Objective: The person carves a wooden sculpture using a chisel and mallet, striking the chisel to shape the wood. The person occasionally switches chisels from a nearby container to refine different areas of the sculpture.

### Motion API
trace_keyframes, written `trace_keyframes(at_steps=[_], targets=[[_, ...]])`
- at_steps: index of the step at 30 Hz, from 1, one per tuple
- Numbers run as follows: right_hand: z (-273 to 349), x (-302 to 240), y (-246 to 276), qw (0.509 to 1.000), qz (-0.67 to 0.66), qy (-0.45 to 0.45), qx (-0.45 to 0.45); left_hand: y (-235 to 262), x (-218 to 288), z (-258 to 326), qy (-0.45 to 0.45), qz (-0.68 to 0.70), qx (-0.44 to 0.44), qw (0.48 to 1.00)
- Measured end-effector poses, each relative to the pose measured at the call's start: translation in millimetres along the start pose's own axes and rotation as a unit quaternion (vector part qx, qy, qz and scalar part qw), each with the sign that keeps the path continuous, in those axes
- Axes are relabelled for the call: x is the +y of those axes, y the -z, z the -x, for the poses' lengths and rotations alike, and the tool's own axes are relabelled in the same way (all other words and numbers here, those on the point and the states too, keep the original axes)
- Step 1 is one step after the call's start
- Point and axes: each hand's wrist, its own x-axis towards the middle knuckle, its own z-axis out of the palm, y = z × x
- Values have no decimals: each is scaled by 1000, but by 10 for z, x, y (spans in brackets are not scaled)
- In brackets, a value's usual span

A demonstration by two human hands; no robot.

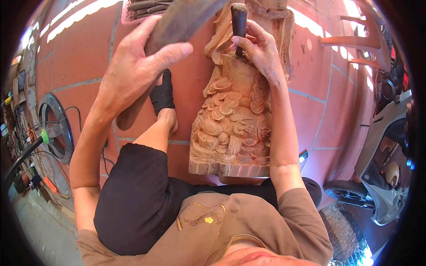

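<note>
A carved block of brown wood (228, 115) lies on the floor in front of me, its near part covered with coin-like discs and rounded shapes. My right hand (262, 51) grips a chisel (239, 22) by its dark handle, held nearly upright. The lower end of the chisel meets the carving's upper part. To the left, my left hand (133, 66) is raised around a long wooden mallet (177, 29), thumb stretched along its side. The mallet slants from beside my foot to the top edge, and its upper end is blurred and cut off there.
A pink basket (126, 13) of chisels or similar tools stands at the top left. My black-socked foot (163, 95) rests left of the carving. A round black base (55, 128) with cables lies farther left. On the right are a reddish chair (355, 42), a motorbike (386, 164) and a phone-like device (303, 156).
</note>
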Motion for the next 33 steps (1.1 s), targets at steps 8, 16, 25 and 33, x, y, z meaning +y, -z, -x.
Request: trace_keyframes(at_steps=[8,16,25,33], targets=[[10,-1,26,999,-32,-17,1,-20,-79,-13,53,-76,-82,992],[112,46,68,999,-30,20,30,-20,17,14,0,-21,-27,999],[88,1,66,1000,-12,6,-3,-73,-102,-21,-79,-130,-39,988],[116,-2,41,1000,-19,2,4,-89,90,5,-27,-35,11,999]])
